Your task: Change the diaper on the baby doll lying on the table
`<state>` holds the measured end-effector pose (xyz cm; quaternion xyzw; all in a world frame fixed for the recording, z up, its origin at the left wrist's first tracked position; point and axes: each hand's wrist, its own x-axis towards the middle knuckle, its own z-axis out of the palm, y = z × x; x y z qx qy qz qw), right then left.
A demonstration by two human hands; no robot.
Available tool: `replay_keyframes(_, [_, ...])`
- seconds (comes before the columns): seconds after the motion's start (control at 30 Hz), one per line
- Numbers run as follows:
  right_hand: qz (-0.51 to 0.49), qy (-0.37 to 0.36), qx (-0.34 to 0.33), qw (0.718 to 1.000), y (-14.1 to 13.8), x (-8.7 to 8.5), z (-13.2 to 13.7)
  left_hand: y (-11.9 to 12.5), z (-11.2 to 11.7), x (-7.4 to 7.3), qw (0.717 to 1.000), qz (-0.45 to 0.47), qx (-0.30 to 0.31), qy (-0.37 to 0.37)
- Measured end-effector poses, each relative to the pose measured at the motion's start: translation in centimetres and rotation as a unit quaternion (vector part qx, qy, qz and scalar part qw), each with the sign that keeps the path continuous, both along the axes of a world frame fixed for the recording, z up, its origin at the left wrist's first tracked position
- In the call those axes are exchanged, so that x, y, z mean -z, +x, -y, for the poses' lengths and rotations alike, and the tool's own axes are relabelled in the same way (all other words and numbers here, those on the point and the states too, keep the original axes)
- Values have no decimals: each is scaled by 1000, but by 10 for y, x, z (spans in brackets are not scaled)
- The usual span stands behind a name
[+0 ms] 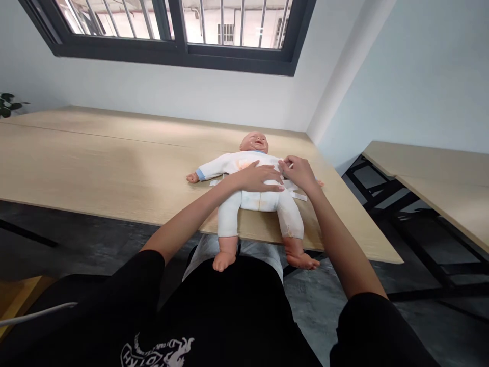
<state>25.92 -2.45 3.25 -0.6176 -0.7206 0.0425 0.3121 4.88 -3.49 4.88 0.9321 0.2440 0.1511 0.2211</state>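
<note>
A baby doll (pixel 260 200) in a white outfit with blue cuffs lies on its back on the wooden table, head toward the window. Its bare feet hang over the near edge. My left hand (pixel 260 178) lies flat across the doll's belly with the fingers apart. At the doll's chest, on the right side, the fingers of my right hand (pixel 300 172) are pinched together. A bit of white shows between them, but I cannot make out what it is. White strips (pixel 299 195) stick out from under the doll on both sides.
The light wooden table (pixel 126 168) runs along the wall under a dark-framed window (pixel 237 56). A second table (pixel 439 173) with black legs stands to the right. Plant leaves (pixel 9 104) show at the far left. A white cable (pixel 42 312) crosses at lower left.
</note>
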Motion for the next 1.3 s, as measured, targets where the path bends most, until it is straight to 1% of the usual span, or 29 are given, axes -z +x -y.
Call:
replay_keyframes(0.07, [41,-75,42,995,19,7,14,4,-14,0,999,-27,-17,9])
replay_keyframes(0.13, [81,-127,33,988,33,14,27,7,-26,1,998,-50,-41,20])
replay_keyframes(0.17, [99,-137,15,985,37,17,31,8,-32,2,997,-55,-52,23])
replay_keyframes(0.27, [128,-132,-39,982,41,23,40,8,-46,7,996,-38,-77,33])
replay_keyframes(0.37, [104,-129,-63,984,38,25,42,5,-52,12,996,-10,-86,34])
replay_keyframes(0.43, [61,-140,-69,986,36,25,42,4,-52,13,996,-3,-87,31])
replay_keyframes(0.5, [-10,-179,-62,982,35,23,42,3,-50,13,995,1,-90,30])
replay_keyframes(0.53, [-60,-205,-52,976,36,21,43,2,-49,12,995,2,-91,30])
replay_keyframes(0.6, [-175,-242,-28,954,37,18,43,2,-47,11,995,9,-90,33])
replay_keyframes(0.67, [-276,-232,5,933,41,14,44,2,-46,11,995,22,-88,34])
replay_keyframes(0.77, [-368,-176,43,912,47,7,46,2,-46,11,996,37,-78,28])
replay_keyframes(0.8, [-395,-163,44,903,49,5,47,2,-46,11,996,38,-77,27])
replay_keyframes(0.87, [-447,-152,25,881,50,-1,49,3,-48,12,995,34,-85,27])
replay_keyframes(0.97, [-493,-153,-16,856,41,-10,49,4,-50,14,994,20,-101,30])
replay_keyframes(1.07, [-500,-159,-49,850,20,-19,46,4,-52,16,994,19,-102,30])
replay_keyframes(1.13, [-480,-162,-71,859,2,-24,42,4,-53,17,995,30,-94,36])
replay_keyframes(1.2, [-445,-160,-81,878,-16,-30,37,4,-56,20,995,37,-83,47])
replay_keyframes(1.3, [-386,-157,-61,907,-39,-36,34,5,-62,24,994,54,-79,54])
